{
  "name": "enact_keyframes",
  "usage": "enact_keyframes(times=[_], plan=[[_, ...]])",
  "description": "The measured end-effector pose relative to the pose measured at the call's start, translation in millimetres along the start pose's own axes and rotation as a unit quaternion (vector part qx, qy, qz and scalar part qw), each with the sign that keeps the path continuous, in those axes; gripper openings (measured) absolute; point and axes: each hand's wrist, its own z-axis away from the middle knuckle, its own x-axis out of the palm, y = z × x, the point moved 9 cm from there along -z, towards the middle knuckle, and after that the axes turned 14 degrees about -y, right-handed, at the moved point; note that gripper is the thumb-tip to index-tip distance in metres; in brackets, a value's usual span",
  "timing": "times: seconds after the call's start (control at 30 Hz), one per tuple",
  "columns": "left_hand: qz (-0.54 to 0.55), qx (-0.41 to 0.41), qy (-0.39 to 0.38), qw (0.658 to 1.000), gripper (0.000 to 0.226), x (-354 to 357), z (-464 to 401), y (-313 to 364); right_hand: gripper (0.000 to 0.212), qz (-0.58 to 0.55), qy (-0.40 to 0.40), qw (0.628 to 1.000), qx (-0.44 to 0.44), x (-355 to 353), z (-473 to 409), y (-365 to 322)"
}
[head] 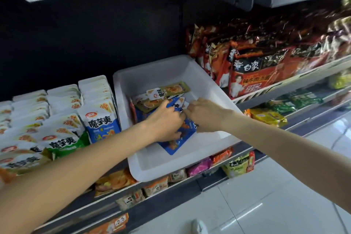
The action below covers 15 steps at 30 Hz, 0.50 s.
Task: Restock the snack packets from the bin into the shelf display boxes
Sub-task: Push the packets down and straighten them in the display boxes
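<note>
White bin (pixel 212 89) on shelf (pixel 269 144), between rows of white snack packs (pixel 98 118) and red noodle bags (pixel 252 70).
Inside bin: loose snack packets (pixel 171 89), olive and blue, heaped toward the left and back wall; one blue packet (pixel 173 145) flat on the bin floor.
Left hand (pixel 165 122) in bin, grip curled down over the blue packets, pinching a bundle.
Right hand (pixel 204 115) just beside it, grip closed on packet edges at the fingertips.
Lower shelf: mixed orange, pink, yellow-green packs (pixel 238 163).
White tiled floor (pixel 275 201) below.
</note>
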Motion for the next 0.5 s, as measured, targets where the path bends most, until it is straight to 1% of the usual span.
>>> enact_keyframes(times=[0.03, 0.07, 0.13, 0.17, 0.23, 0.3, 0.37, 0.4, 0.5], plan=[[0.010, 0.005, 0.005, 1.000, 0.039, 0, 2, -1, 0.048, -0.014, 0.009, 1.000, 0.000, -1, 2, 2], [0.014, 0.011, 0.002, 1.000, 0.043, 2, 4, -2, 0.052, -0.026, 0.001, 1.000, -0.002, 2, 3, 4], [0.000, 0.020, -0.012, 1.000, 0.054, 4, 6, -2, 0.062, -0.030, -0.042, 0.999, -0.012, 9, 1, 3], [-0.013, 0.027, 0.000, 1.000, 0.056, 3, 5, -1, 0.064, -0.026, -0.057, 0.998, -0.019, 11, -1, 1], [-0.045, 0.055, 0.072, 0.995, 0.050, -8, 6, 2, 0.060, -0.001, -0.055, 0.998, -0.032, 8, -4, -5], [-0.046, 0.073, 0.163, 0.983, 0.038, -22, 12, 1, 0.055, 0.017, -0.056, 0.997, -0.042, 8, -6, -10], [-0.003, 0.060, 0.222, 0.973, 0.033, -28, 19, -9, 0.056, -0.020, -0.055, 0.998, -0.040, 7, -8, -10], [0.023, 0.047, 0.228, 0.972, 0.036, -28, 21, -16, 0.057, -0.033, -0.043, 0.998, -0.037, 4, -8, -9], [0.122, -0.008, 0.214, 0.969, 0.062, -24, 28, -41, 0.045, 0.005, 0.033, 0.999, -0.007, -15, 0, -5]])
